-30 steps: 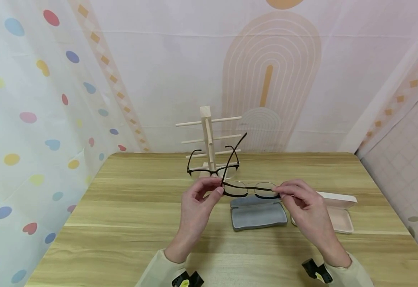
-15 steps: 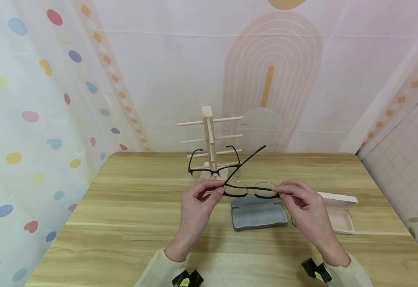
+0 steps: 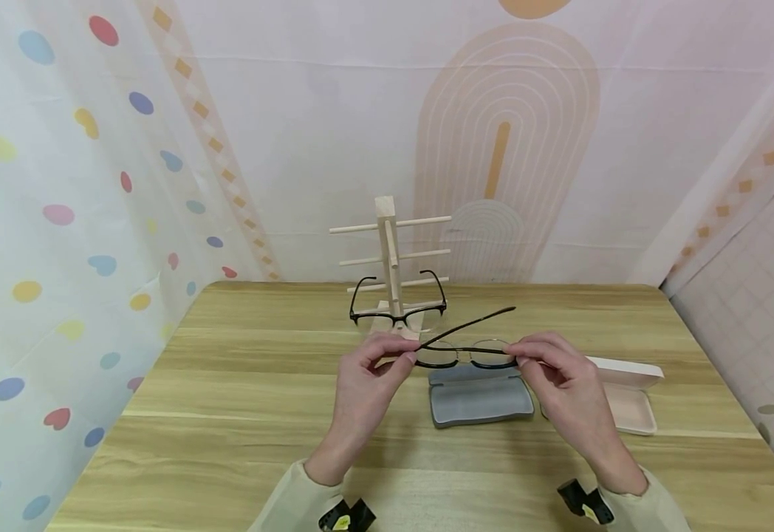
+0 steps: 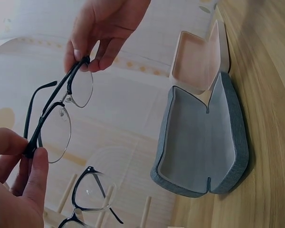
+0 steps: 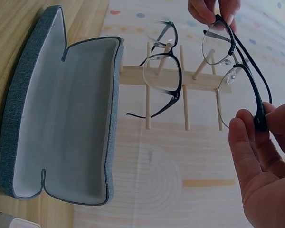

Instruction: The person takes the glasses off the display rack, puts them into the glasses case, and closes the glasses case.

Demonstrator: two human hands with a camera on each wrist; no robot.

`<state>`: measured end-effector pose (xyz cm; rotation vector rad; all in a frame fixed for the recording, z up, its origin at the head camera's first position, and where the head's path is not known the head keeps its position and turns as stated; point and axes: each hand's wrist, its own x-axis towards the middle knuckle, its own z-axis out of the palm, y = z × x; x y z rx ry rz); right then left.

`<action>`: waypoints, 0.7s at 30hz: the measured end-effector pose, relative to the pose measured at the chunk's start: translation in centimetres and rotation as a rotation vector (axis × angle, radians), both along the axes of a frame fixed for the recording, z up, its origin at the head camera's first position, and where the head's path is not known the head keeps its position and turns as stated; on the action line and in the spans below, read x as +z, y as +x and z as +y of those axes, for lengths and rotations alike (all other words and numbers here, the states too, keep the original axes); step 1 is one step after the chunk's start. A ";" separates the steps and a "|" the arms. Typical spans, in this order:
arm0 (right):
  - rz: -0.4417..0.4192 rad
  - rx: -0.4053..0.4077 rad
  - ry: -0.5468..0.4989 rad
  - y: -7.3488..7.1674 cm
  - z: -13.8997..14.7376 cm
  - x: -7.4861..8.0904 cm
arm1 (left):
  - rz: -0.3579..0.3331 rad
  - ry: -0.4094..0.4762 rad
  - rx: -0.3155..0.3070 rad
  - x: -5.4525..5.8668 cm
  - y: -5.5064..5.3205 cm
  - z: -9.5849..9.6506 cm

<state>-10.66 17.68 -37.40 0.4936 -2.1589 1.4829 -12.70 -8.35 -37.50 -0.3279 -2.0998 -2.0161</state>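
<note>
A pair of eyeglasses (image 3: 491,366) with black upper rims and thin metal lower rims is held up between both hands, above the table. My left hand (image 3: 367,388) pinches its left end near the hinge, and my right hand (image 3: 566,388) pinches the right end. One temple lies across behind the lenses; the other slants inward over it from the left end. Just beneath, a grey eyeglass case (image 3: 480,403) lies with its lid up. Its pale lining shows bare in the right wrist view.
Behind the hands stands a wooden display rack (image 3: 389,258) with dowel pegs. A second pair of black-rimmed glasses (image 3: 398,321) sits on its lower part. To the right, a white case (image 3: 631,408) with a pink lining lies with its lid raised, partly behind the right hand.
The left temple of the held eyeglasses has swung down and to the right, folding toward the lenses. Both hands stay in nearly the same place.
</note>
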 end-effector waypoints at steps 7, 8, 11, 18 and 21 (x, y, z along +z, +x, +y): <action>-0.045 -0.033 -0.023 0.0 -0.2 0.1 | -0.003 -0.039 0.003 -0.1 0.0 -0.1; -0.052 -0.034 -0.031 0.0 -0.2 0.1 | -0.008 -0.044 0.004 -0.1 0.0 -0.1; -0.059 -0.035 -0.034 0.0 -0.3 0.2 | -0.022 -0.056 0.003 -0.1 0.0 -0.1; -0.114 -0.035 -0.034 0.2 -0.3 0.2 | -0.039 -0.077 0.004 -0.2 -0.1 -0.1; -0.139 -0.034 -0.051 0.2 -0.3 0.3 | -0.043 -0.084 0.005 -0.3 -0.1 -0.1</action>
